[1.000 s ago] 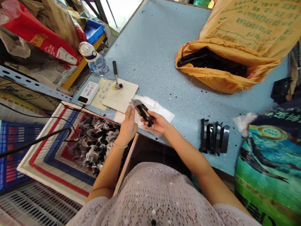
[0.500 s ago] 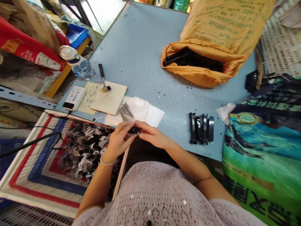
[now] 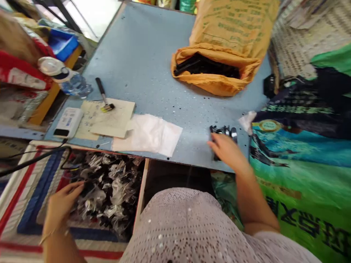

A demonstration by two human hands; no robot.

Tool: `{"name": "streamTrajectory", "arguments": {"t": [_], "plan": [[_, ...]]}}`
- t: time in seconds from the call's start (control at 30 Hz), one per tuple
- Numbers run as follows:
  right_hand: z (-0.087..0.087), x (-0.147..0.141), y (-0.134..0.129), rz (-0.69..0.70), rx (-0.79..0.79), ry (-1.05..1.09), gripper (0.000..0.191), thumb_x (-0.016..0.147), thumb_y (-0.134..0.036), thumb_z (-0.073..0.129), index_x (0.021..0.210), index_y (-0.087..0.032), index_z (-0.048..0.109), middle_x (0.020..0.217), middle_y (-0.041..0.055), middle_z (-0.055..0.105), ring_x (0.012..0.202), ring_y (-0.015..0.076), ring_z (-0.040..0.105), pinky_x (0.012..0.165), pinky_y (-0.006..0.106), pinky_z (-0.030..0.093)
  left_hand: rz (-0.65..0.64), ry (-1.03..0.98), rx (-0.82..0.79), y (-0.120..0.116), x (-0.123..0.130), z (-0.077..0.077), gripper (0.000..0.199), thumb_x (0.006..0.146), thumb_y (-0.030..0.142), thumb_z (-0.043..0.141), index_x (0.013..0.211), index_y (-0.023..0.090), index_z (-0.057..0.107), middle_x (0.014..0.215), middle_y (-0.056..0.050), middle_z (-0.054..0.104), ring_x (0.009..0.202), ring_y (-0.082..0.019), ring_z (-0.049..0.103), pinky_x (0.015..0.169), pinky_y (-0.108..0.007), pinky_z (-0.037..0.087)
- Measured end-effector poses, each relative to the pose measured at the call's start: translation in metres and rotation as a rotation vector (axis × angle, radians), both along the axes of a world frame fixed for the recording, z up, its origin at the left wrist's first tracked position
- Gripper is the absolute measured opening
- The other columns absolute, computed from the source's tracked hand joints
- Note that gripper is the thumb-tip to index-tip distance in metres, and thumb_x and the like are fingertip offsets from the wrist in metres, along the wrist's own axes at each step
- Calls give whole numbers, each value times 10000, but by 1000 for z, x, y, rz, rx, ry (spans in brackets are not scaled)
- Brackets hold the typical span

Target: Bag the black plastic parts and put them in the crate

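My left hand (image 3: 64,199) is low over the left basket, its fingers drawn together on a dark bagged piece (image 3: 88,187) at their tips. Beneath it lies a heap of black pieces in crinkled clear plastic bags (image 3: 116,188). On the table's front right, my right hand (image 3: 228,150) reaches over a short row of glossy black curved plastic parts (image 3: 233,134). Its fingers close around the left end of the row, which they partly hide. A stack of thin white plastic bags (image 3: 149,133) lies at the table's front edge, between the hands.
A yellow woven sack (image 3: 219,86) of black parts lies open on the blue table (image 3: 145,54). At the left are a hammer (image 3: 102,93), paper sheets (image 3: 115,118), a white device (image 3: 68,122) and a water bottle (image 3: 65,78). A green sack (image 3: 296,175) borders the right.
My hands have parted from a black piece held together at the bags. The left has moved down-left to the basket, the right across to the black parts. The view has shifted too.
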State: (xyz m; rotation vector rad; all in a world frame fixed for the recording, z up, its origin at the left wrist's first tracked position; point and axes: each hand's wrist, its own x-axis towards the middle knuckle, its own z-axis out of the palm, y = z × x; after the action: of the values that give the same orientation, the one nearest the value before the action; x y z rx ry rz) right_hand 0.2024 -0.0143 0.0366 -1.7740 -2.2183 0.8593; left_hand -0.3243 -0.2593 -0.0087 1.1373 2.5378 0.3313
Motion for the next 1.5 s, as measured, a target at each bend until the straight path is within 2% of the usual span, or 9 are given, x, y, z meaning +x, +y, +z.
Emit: {"name": "streamTrajectory", "arguments": {"t": [0.1, 0.23, 0.37, 0.53, 0.73, 0.97, 1.13, 1.33, 1.5], "plan": [[-29, 48, 11, -52, 101, -585, 368, 926, -320, 592, 1128, -24, 673, 1162, 326, 636, 1128, 445, 608, 915, 578, 488, 246, 3, -26, 14, -23, -44, 157, 656, 384, 613, 576, 251, 590, 422, 43, 530, 488, -203, 533, 545, -331, 475], [-57, 68, 5, 48, 138, -621, 397, 945, -338, 503, 1186, -57, 648, 1056, 269, 687, 993, 387, 673, 837, 511, 525, 305, 45, 63, 40, -25, -75, 141, 677, 329, 633, 623, 203, 599, 504, 10, 529, 601, -192, 536, 691, -359, 507], [-57, 50, 10, -41, -18, -238, 404, 914, -390, 494, 1203, -146, 636, 1121, 211, 717, 1013, 365, 696, 877, 523, 545, 136, 97, 360, 86, 36, -59, 307, 879, 416, 539, 774, 173, 695, 869, -100, 666, 936, -246, 617, 911, -395, 498], [-46, -43, 29, -84, -291, 580, 440, 885, -429, 537, 1279, -234, 537, 1216, 119, 692, 1056, 270, 713, 894, 457, 593, -82, 157, 491, 170, 139, -39, 190, 858, 346, 650, 849, 172, 726, 1101, -157, 646, 1117, -330, 561, 1044, -533, 409], [-30, -144, 31, 53, -687, 974, 380, 833, -344, 681, 1196, -269, 600, 1082, 34, 696, 851, 206, 746, 738, 368, 627, 180, -394, 723, 195, 132, -45, 133, 751, 235, 729, 790, 179, 615, 846, -46, 636, 810, -193, 607, 815, -365, 516], [-35, -222, 41, 190, -1059, 1124, 307, 769, -351, 795, 992, -171, 686, 806, 43, 733, 646, 178, 709, 619, 316, 617, 90, -611, 869, 195, 156, -33, 368, 740, 193, 710, 1057, 216, 524, 803, 27, 598, 722, -125, 588, 708, -263, 484], [-56, -208, 54, 30, -1114, 1188, 335, 701, -374, 860, 897, -148, 711, 815, 71, 759, 718, 227, 747, 637, 341, 645, 81, -802, 881, 192, 148, -28, 294, 752, 263, 720, 904, 216, 473, 792, 18, 608, 691, -119, 588, 671, -256, 485], [-67, -165, 58, -24, -997, 1162, 298, 753, -370, 833, 930, -158, 721, 802, 78, 776, 708, 223, 754, 603, 313, 631, -241, -49, 498, 184, 135, -9, 283, 836, 39, 491, 866, 209, 716, 1041, -97, 751, 945, -262, 634, 937, -488, 432], [-67, -156, 55, -35, -929, 1118, 376, 756, -394, 833, 1031, -165, 719, 841, 92, 788, 694, 213, 754, 579, 282, 608, -333, -92, 509, 194, 152, -1, 290, 897, 154, 534, 1131, 219, 692, 1230, -92, 709, 1060, -271, 625, 976, -488, 435]]}}
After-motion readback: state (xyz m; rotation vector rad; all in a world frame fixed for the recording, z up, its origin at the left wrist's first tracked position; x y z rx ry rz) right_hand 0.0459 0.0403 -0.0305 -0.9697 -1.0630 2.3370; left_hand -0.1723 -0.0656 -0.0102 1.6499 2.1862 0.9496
